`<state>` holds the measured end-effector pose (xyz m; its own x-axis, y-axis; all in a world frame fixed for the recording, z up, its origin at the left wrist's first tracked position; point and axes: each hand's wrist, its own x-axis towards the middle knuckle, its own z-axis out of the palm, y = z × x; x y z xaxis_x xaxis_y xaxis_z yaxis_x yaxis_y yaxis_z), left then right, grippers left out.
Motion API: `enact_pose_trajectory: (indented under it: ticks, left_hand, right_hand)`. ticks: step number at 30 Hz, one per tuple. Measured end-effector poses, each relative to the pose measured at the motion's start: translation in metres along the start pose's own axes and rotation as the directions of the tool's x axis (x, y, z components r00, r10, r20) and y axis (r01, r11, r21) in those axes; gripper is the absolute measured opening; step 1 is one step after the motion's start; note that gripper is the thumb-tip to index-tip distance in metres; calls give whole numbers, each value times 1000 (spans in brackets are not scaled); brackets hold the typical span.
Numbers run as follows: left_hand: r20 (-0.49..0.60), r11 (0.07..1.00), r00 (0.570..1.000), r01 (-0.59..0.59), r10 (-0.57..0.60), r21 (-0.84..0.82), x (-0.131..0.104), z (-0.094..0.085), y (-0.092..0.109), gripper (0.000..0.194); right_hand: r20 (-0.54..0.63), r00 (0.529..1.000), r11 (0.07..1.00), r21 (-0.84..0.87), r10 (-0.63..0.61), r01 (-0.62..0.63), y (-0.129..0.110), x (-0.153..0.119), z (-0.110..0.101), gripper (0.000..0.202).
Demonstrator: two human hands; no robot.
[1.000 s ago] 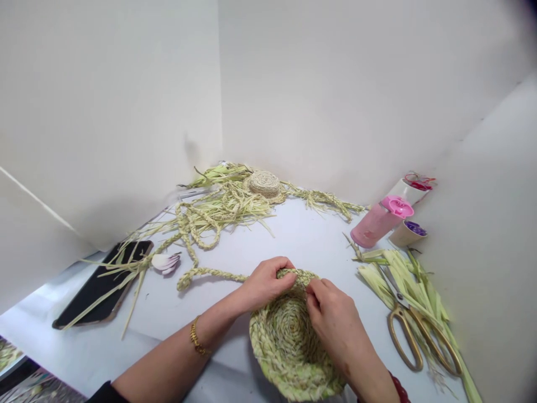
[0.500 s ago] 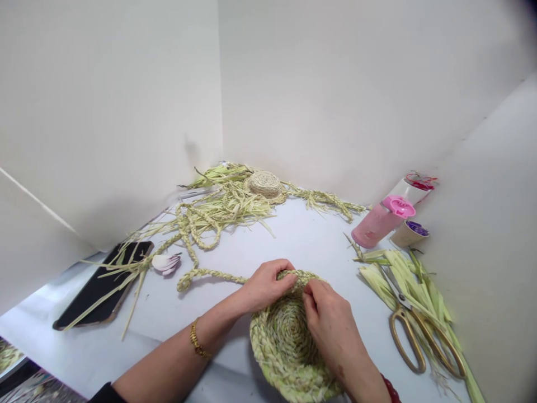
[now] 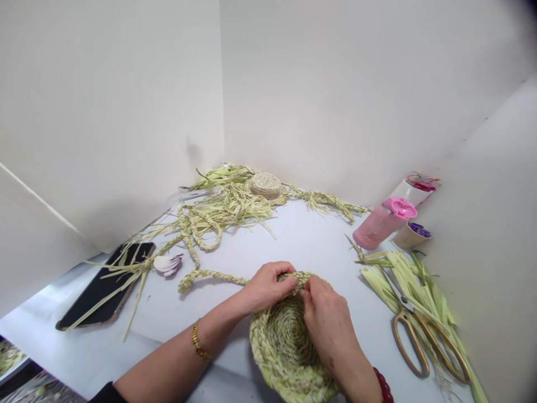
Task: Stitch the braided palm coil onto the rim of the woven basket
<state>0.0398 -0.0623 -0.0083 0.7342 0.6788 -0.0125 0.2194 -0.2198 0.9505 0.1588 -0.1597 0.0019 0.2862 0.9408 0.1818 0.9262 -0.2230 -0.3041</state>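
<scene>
A round basket (image 3: 289, 341) of coiled, braided pale-green husk lies at the near middle, its hollow facing me. My left hand (image 3: 268, 288) grips the far rim, thumb on the inner side and fingers over the outside. Just right of it, my right hand (image 3: 329, 313) pinches at the same rim with thumb and forefinger; whether a needle or thread is between them is hidden. From under my left hand a long husk braid (image 3: 218, 274) runs left, then loops back toward the pile at the rear.
Gold-handled scissors (image 3: 409, 313) rest on loose husks (image 3: 428, 280) at right. Behind them stand a pink bottle (image 3: 373, 226) and thread spools (image 3: 409, 235). A small woven hat (image 3: 266, 186) sits by piled husk strips (image 3: 235, 207). At left lie a phone (image 3: 100, 296) and a white-purple piece (image 3: 166, 265).
My right hand has shifted slightly left along the rim, closer to my left thumb. The left hand keeps its hold. The whole view has moved very slightly.
</scene>
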Motion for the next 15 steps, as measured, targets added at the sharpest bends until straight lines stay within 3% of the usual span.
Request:
enact_pose_trajectory:
  ticks: [8, 15]
  left_hand:
    - [-60, 1000, 998, 18, -18, 1, 1, 2, 3, 23]
    - [-35, 997, 998, 46, -48, -56, 2, 2, 1, 19]
  right_hand:
    - [-31, 996, 994, -66, -86, 84, 4, -2, 2, 11]
    - [-1, 997, 970, -228, -83, 81, 3, -8, -4, 16]
